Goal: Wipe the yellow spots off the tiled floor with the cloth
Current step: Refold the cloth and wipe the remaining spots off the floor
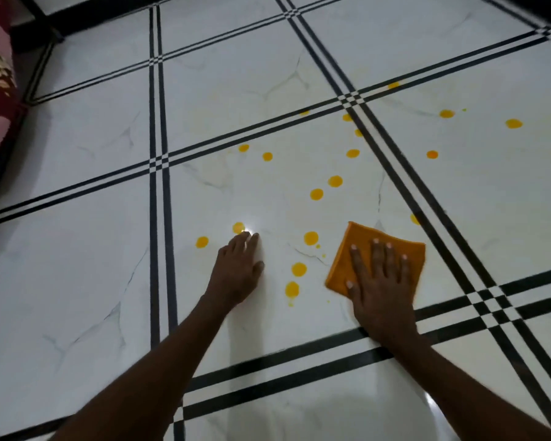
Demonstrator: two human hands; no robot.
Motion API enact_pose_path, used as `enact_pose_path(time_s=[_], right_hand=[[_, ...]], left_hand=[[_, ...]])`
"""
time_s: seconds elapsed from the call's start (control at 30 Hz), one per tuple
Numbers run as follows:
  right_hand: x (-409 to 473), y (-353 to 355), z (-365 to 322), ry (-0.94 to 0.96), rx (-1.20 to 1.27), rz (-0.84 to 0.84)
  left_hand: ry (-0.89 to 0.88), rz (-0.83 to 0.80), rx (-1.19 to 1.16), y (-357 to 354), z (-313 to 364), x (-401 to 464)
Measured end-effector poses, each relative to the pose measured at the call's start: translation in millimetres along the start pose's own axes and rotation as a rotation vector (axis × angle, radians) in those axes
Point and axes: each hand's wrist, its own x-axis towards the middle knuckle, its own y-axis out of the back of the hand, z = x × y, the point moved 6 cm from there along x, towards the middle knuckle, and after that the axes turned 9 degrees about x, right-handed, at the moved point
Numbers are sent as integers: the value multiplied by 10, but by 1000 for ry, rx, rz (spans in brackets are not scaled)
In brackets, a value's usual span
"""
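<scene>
Pressing orange cloth (357, 249) flat on tiled floor (86, 268) with right hand (379, 281), fingers (377, 256) splayed, grasping nothing; left hand (237, 272) palm-down, fingers extended, beside yellow spots (298, 269).

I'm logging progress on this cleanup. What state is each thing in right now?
cloth: folded, flat on the floor under the right hand.
right hand: fingers spread, pressing the cloth.
left hand: empty, palm down on the tile.
yellow spots: many not yet wiped, scattered over two tiles.
tiled floor: glossy, still spotted.
</scene>
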Motion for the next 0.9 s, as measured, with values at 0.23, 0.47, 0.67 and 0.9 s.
enact_pose_path(time_s=[0.23,0.47,0.67,0.9], right_hand=[[157,-170,-343,268,18,-45],[229,41,-96,-70,30,84],[600,-231,-671,27,82,46],[390,10,-354,-228,80,166]], left_hand=[[-8,1,-65,-212,-44,-147],[-9,-4,-105,-203,-68,-154],[-17,-5,-132,-174,-64,-185],[32,131,-183,39,-203,-134]])
